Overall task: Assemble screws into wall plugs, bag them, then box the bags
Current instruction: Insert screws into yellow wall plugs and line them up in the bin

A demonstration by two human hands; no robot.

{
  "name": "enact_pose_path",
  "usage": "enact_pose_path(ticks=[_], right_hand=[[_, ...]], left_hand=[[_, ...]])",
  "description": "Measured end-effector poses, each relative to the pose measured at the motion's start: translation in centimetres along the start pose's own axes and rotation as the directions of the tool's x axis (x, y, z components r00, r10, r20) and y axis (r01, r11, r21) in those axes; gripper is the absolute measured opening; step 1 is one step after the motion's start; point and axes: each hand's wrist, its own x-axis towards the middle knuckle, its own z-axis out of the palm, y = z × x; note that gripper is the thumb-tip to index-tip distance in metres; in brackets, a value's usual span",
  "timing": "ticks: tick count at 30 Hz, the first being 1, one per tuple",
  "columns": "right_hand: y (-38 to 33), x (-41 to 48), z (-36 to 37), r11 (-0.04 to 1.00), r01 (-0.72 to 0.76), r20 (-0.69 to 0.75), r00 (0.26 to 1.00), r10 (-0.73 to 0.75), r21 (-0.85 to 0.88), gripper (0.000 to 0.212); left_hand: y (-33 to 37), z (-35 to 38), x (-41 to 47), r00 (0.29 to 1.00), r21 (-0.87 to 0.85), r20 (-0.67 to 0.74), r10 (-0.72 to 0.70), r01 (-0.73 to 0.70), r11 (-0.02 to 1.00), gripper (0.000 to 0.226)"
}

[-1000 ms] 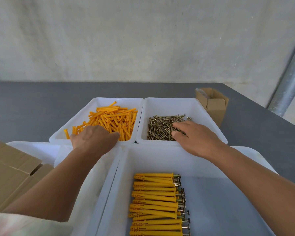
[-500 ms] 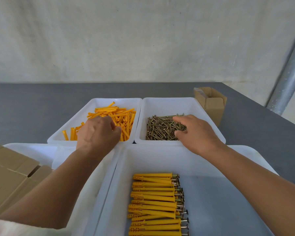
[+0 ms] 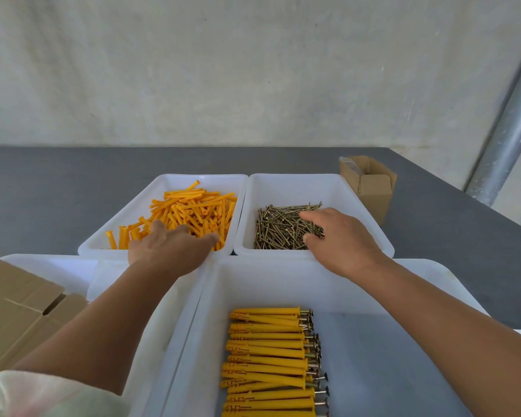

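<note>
Loose orange wall plugs fill the far-left white tray. Brass screws lie heaped in the white tray beside it. My left hand lies spread on the near side of the plug pile, thumb out to the right and fingertips hidden among the plugs. My right hand rests on the right side of the screw heap, index finger stretched forward and thumb apart from it. A row of yellow plugs with screws in them lies in the large near tray.
A small open cardboard box stands right of the screw tray on the grey table. Flat cardboard boxes lie at the near left over another white tray. A metal pipe rises at the right.
My left hand has dropped from above the plugs onto the near side of the pile and spread out. My right hand stays on the screws, its index finger now stretched out.
</note>
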Motion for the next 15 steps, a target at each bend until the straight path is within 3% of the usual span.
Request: enact_pose_path(ticks=[15], right_hand=[[0.14, 0.13, 0.19, 1.0, -0.006, -0.004, 1.0, 0.006, -0.028, 0.047]], left_hand=[[0.28, -0.04, 0.47, 0.996, -0.056, -0.075, -0.053, 0.049, 0.997, 0.056]])
